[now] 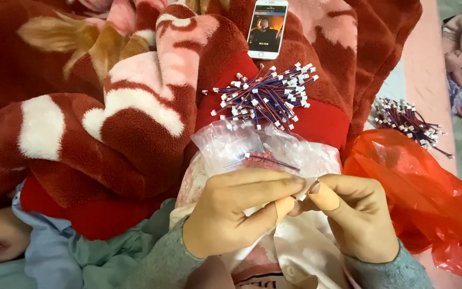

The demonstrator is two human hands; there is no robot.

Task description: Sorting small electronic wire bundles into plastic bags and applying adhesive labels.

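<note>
A short wire lead with red and blue strands and a small white plug on its end sticks up from between the two hands, lying across the top of a clear plastic bag. The left hand and the right hand meet at their tips just below it. The left fingers are pressed together, thumb against forefinger, and the right fingers close the same way, both pinching a small white piece at the point where the hands touch; whether that piece is the lead's other plug cannot be told. Both wrists wear grey knitted sleeves.

The clear plastic bag is crumpled and stands open just above the hands, resting on a lap covered by white and pink cloth. Just beyond the bag, a loose heap of wire leads of the same kind, red and blue with white plugs, lies spread on a red fleece blanket with pink, white and tan patterning. Farther up on the blanket a white smartphone lies with its screen lit. To the right, a second, smaller pile of leads rests beside a red plastic bag, which lies crumpled next to the right hand. At the lower left, light blue and green cloth shows under the blanket's edge.
</note>
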